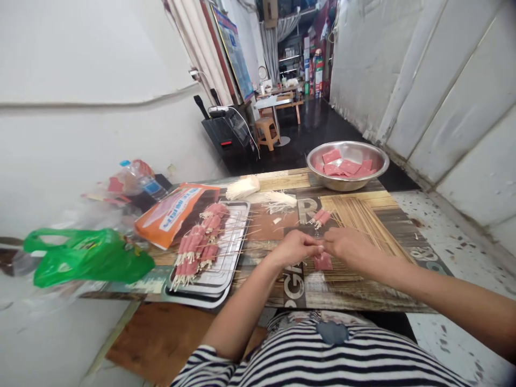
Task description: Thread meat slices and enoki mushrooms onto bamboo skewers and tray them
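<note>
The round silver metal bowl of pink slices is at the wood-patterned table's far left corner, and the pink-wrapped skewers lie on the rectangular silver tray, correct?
Wrong side: the head view shows the round silver metal bowl of pink slices at the far right corner of the wood-patterned table.

On the tabletop, a tray bearing skewered rolls lies left of the left hand, with a package beside its far left side and a plastic bag farther left. Mushrooms lie beyond the tray and to its right; a bowl of meat slices stands far right. Loose sticks lie nearer, partly beneath the right hand.
</note>
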The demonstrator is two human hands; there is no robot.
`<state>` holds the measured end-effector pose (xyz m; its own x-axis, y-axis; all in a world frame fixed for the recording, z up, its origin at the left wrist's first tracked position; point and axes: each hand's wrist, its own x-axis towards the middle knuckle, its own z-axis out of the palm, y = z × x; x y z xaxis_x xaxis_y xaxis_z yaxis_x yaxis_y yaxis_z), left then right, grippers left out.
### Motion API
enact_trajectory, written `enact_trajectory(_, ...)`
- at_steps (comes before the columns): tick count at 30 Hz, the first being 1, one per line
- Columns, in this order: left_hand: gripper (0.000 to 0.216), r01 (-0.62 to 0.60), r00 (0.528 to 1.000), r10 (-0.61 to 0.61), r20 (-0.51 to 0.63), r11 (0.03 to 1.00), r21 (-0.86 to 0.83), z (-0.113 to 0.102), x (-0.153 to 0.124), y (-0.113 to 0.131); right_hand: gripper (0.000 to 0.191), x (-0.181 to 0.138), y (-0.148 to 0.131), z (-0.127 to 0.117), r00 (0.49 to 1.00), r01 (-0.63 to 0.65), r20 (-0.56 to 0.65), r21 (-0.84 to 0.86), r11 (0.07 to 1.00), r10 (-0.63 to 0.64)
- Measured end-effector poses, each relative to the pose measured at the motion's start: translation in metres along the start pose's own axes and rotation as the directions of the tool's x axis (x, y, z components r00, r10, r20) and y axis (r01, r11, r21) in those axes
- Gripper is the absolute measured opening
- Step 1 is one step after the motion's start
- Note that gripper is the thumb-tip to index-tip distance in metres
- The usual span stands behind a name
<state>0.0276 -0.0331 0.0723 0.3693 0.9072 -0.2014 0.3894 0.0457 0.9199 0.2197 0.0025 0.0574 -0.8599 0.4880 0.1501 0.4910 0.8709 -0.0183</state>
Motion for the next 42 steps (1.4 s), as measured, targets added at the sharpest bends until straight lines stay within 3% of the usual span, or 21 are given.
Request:
enact_trajectory(5, 0.025, -0.022, 0.997, 0.03, -0.077, 0.994, 0.108, 0.002, -0.001, -0.007, 0.027, -0.005, 0.002, -0.012, 0.986, -0.158, 0.05, 0.011, 0.987, 0.158)
enact_trajectory(10, 0.022, -0.018, 0.998, 0.022, -0.059, 0.997, 0.077, 0.003, 0.007, -0.007, 0.016, 0.006, -0.017, -0.024, 0.998, -0.068, 0.001, -0.077, 0.995, 0.068)
enact_trajectory(14, 0.019, 0.021, 0.999, -0.018, -0.048, 0.998, 0.055, -0.001, 0.008, 0.0, 0.016, 0.01, -0.021, -0.023, 0.992, -0.099, 0.071, -0.042, 0.994, 0.102)
enact_trajectory(16, 0.019, -0.029, 0.994, 0.037, -0.103, 0.996, 0.079, -0.001, 0.005, 0.002, 0.017, 0.009, -0.016, -0.025, 0.986, -0.149, 0.079, 0.016, 0.989, 0.148)
enact_trajectory(18, 0.021, -0.151, 0.963, 0.183, -0.198, 0.975, 0.163, 0.001, 0.002, 0.001, 0.022, 0.008, -0.009, -0.028, 0.98, -0.201, 0.045, 0.176, 0.964, 0.196)
enact_trajectory(20, 0.024, -0.273, 0.898, 0.335, -0.286, 0.933, 0.234, 0.007, 0.001, -0.001, 0.027, 0.009, -0.002, -0.032, 0.96, -0.268, 0.052, 0.445, 0.855, 0.274)
enact_trajectory(21, 0.026, -0.319, 0.865, 0.387, -0.319, 0.915, 0.246, 0.01, 0.001, -0.003, 0.028, 0.009, 0.0, -0.034, 0.944, -0.308, 0.094, 0.586, 0.749, 0.315)
enact_trajectory(24, 0.031, -0.388, 0.809, 0.449, -0.38, 0.893, 0.229, 0.02, 0.002, -0.009, 0.033, 0.01, 0.001, -0.034, 0.878, -0.406, 0.266, 0.855, 0.323, 0.399)
enact_trajectory(27, 0.033, -0.37, 0.82, 0.426, -0.383, 0.904, 0.214, 0.025, 0.003, -0.014, 0.039, 0.011, -0.005, -0.023, 0.819, -0.374, 0.347, 0.927, -0.033, 0.457)
enact_trajectory(31, 0.031, -0.327, 0.87, 0.392, -0.3, 0.913, 0.246, 0.021, 0.004, -0.016, 0.04, 0.01, -0.012, 0.0, 0.779, -0.249, 0.404, 0.901, -0.355, 0.48)
enact_trajectory(34, 0.029, -0.305, 0.904, 0.37, -0.212, 0.909, 0.284, 0.016, 0.007, -0.017, 0.036, 0.008, -0.012, 0.016, 0.769, -0.21, 0.451, 0.847, -0.487, 0.453)
enact_trajectory(37, 0.024, -0.245, 0.933, 0.281, -0.224, 0.953, 0.178, 0.015, 0.007, -0.021, 0.034, 0.005, -0.011, 0.026, 0.77, -0.192, 0.458, 0.83, -0.524, 0.445)
enact_trajectory(39, 0.023, -0.194, 0.946, 0.198, -0.257, 0.98, 0.039, 0.016, 0.006, -0.024, 0.034, 0.0, -0.011, 0.028, 0.789, -0.206, 0.444, 0.843, -0.496, 0.426)
enact_trajectory(42, 0.024, -0.185, 0.952, 0.159, -0.261, 0.98, -0.077, 0.021, 0.003, -0.03, 0.035, -0.008, -0.008, 0.028, 0.811, -0.271, 0.416, 0.89, -0.366, 0.411)
